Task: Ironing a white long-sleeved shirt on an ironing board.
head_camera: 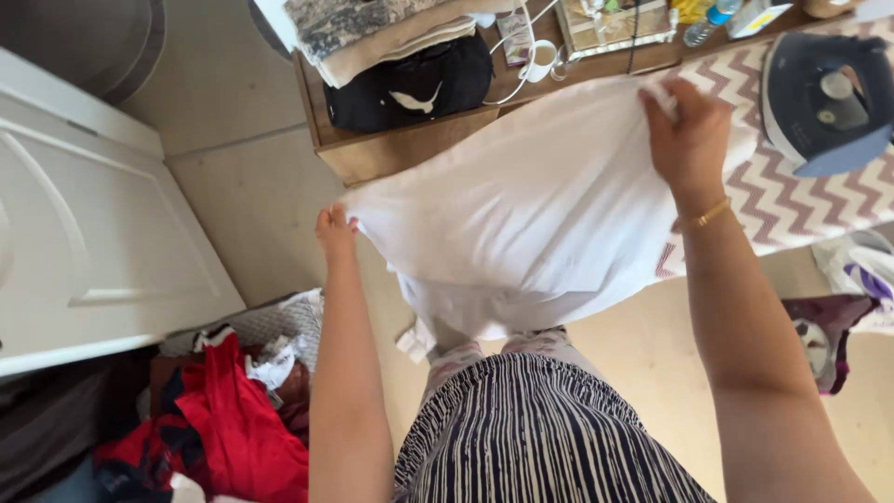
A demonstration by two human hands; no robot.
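Observation:
I hold a white cloth (531,205) spread out in the air in front of me. My left hand (335,233) pinches its left corner, low and near the floor side. My right hand (689,140) grips its upper right edge, above the ironing board (792,196) with its zigzag cover. The cloth hangs slack between both hands and hides part of the board. An iron (829,98), dark with a blue edge, rests on the board to the right of my right hand.
A wooden table (391,149) at the back carries folded clothes, a black bag (410,84), a white mug and bottles. A pile of red and mixed laundry (233,410) lies at lower left. A white door (84,233) stands on the left. More fabric lies at right.

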